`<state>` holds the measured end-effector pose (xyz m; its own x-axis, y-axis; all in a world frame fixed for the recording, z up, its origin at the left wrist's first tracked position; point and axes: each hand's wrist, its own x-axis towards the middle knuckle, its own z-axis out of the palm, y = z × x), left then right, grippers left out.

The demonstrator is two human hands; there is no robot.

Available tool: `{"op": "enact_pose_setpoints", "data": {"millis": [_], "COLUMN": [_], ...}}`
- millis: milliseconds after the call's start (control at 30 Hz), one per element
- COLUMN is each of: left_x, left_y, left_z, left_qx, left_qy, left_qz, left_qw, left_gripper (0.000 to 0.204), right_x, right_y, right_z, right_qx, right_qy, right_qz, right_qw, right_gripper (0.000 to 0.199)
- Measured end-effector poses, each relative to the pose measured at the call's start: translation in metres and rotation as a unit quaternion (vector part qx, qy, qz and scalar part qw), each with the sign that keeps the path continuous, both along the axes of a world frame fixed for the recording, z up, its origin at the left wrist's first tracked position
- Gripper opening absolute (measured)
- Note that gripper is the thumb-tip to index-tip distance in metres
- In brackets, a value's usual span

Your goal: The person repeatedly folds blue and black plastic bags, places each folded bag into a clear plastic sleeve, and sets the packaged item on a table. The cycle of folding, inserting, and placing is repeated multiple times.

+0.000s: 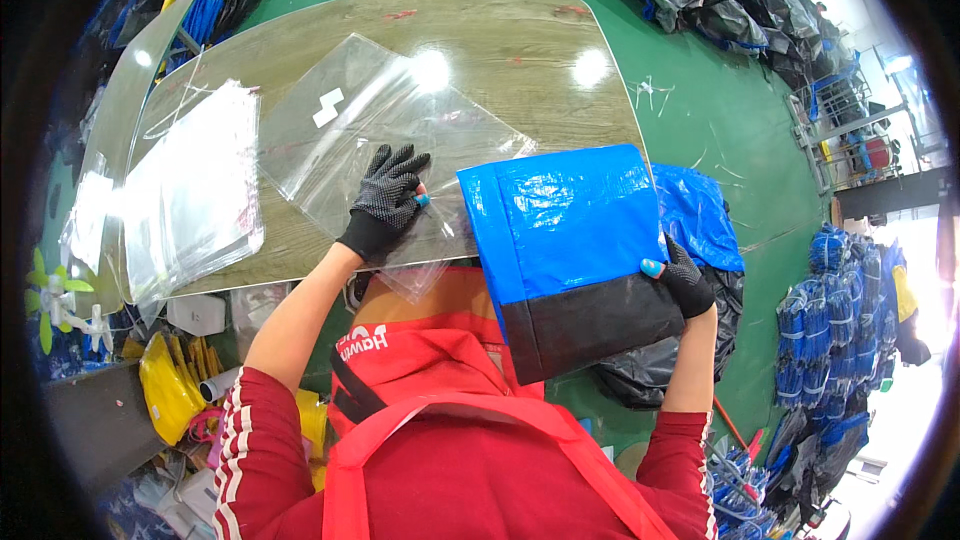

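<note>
My left hand [388,198], in a dark dotted glove with the thumb tip bare, lies with its fingers stretched out on a clear plastic bag [345,155]. That bag is spread at a slant over the wood-grain table [480,25], with a small white label on it. In my right hand [686,278], also gloved, is the right edge of a folded blue-and-black sheet bag [560,225], thumb on top. The folded bag is tilted over the table's front right edge and covers part of the clear bag.
A stack of clear plastic bags [195,190] lies on the table's left part, beside an upright clear panel [130,130]. Blue-and-black bags are heaped behind the table and beside its right edge [700,210]. Bundled blue bags [825,320] stand at right; yellow pieces [170,390] sit lower left.
</note>
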<state>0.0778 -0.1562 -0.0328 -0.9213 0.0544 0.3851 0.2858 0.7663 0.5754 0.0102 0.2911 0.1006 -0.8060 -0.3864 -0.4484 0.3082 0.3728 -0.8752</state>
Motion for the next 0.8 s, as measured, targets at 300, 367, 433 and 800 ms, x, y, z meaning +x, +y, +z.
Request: {"op": "enact_pose_setpoints", "data": {"millis": [300, 367, 433, 800], "left_x": [-0.004, 0.001, 0.006, 0.008], "left_y": [-0.018, -0.011, -0.005, 0.000], "left_z": [0.012, 0.011, 0.010, 0.014], "left_qx": [-0.023, -0.029, -0.019, -0.029], "left_qy": [-0.095, -0.055, -0.008, 0.015], "left_qz": [-0.012, -0.013, -0.004, 0.013], "left_qw": [0.995, 0.998, 1.000, 0.999], "left_gripper": [0.024, 0.027, 0.039, 0.017], "right_x": [0.006, 0.006, 0.007, -0.001], "right_y": [-0.013, -0.011, -0.010, 0.001], "right_z": [0.023, 0.029, 0.029, -0.037], "right_qx": [0.023, 0.029, 0.008, -0.047], "right_qy": [-0.004, 0.026, 0.035, -0.032], "right_qz": [-0.004, -0.024, -0.049, -0.038], "right_qw": [1.000, 0.999, 0.998, 0.998], "right_gripper": [0.087, 0.086, 0.084, 0.071]}}
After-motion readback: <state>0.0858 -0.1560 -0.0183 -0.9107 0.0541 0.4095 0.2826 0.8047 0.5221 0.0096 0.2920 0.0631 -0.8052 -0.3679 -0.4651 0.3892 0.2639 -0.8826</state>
